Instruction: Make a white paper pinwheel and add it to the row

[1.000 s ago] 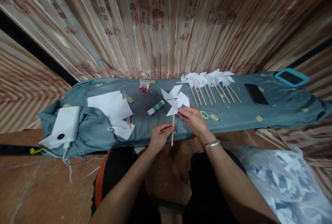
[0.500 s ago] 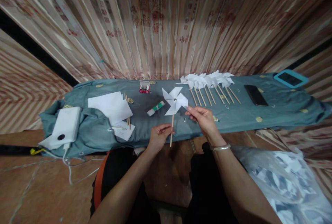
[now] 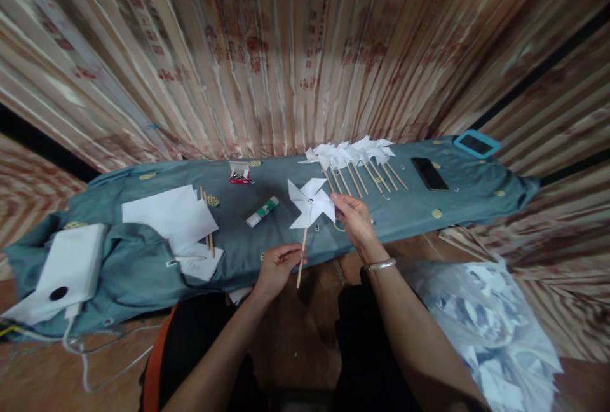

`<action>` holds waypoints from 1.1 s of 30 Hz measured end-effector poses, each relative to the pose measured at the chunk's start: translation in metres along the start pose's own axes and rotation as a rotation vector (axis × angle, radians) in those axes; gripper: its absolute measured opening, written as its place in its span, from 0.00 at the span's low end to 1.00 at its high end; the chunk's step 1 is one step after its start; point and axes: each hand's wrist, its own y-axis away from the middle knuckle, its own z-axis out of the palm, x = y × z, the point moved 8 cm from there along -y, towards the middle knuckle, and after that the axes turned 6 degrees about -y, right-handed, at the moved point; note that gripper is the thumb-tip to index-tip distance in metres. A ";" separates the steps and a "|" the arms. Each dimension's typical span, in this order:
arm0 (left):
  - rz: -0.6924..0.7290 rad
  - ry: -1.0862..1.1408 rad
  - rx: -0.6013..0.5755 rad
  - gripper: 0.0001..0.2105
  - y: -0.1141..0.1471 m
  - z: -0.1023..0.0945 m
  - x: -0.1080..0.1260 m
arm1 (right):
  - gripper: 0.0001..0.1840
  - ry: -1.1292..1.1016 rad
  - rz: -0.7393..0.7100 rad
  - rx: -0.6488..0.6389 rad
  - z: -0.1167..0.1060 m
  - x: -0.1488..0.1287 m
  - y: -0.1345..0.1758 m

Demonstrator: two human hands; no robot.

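A white paper pinwheel (image 3: 311,203) on a thin wooden stick is held up over the near edge of the cloth-covered table. A shiny pin sits at its centre. My left hand (image 3: 279,267) is closed around the lower part of the stick. At the pinwheel's right side, my right hand (image 3: 353,220) has its thumb and fingertips at one paper blade, seemingly pinching it. Behind it lies a row of several finished-looking pinwheels (image 3: 350,154), their sticks pointing toward me. A glue stick (image 3: 262,212) rests left of the held pinwheel.
On the table (image 3: 281,240) are a small red box of pins (image 3: 239,173), white paper sheets (image 3: 166,212), wooden sticks (image 3: 208,221), a pen (image 3: 190,258), a white power bank (image 3: 74,266) and a black phone (image 3: 429,173). A clear bag of white paper pieces (image 3: 490,329) stands at lower right.
The view has turned, so the whole scene sits further left in the picture. Both hands keep their places on the pinwheel, with the right fingers now higher along the blade's edge.
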 end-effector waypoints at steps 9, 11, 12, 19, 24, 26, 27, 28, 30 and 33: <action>0.005 -0.030 -0.002 0.17 -0.007 0.011 0.001 | 0.21 -0.029 0.016 0.051 -0.008 0.001 -0.003; -0.002 -0.021 -0.004 0.17 -0.008 0.014 0.001 | 0.21 -0.024 0.025 0.053 -0.010 0.002 -0.003; -0.008 -0.013 -0.002 0.17 -0.009 0.015 0.000 | 0.21 -0.022 0.031 0.052 -0.011 0.002 -0.003; -0.031 0.043 0.016 0.14 -0.012 0.025 -0.003 | 0.20 -0.010 0.076 0.041 -0.009 0.003 0.002; -0.027 0.056 0.035 0.14 -0.017 0.025 -0.007 | 0.20 -0.016 0.124 0.036 -0.003 0.008 0.003; -0.030 0.072 0.043 0.14 -0.018 0.025 -0.008 | 0.21 -0.022 0.137 0.044 -0.001 0.011 0.003; -0.031 0.079 0.045 0.13 -0.019 0.025 -0.009 | 0.21 -0.025 0.141 0.047 -0.001 0.012 0.004; -0.032 0.085 0.048 0.13 -0.019 0.025 -0.008 | 0.20 -0.026 0.146 0.046 0.000 0.013 0.004; -0.033 0.096 0.050 0.13 -0.019 0.026 -0.007 | 0.20 -0.021 0.150 0.038 0.002 0.015 0.005; -0.043 0.134 0.060 0.14 -0.017 0.026 -0.003 | 0.19 0.029 0.123 0.008 0.005 0.015 0.007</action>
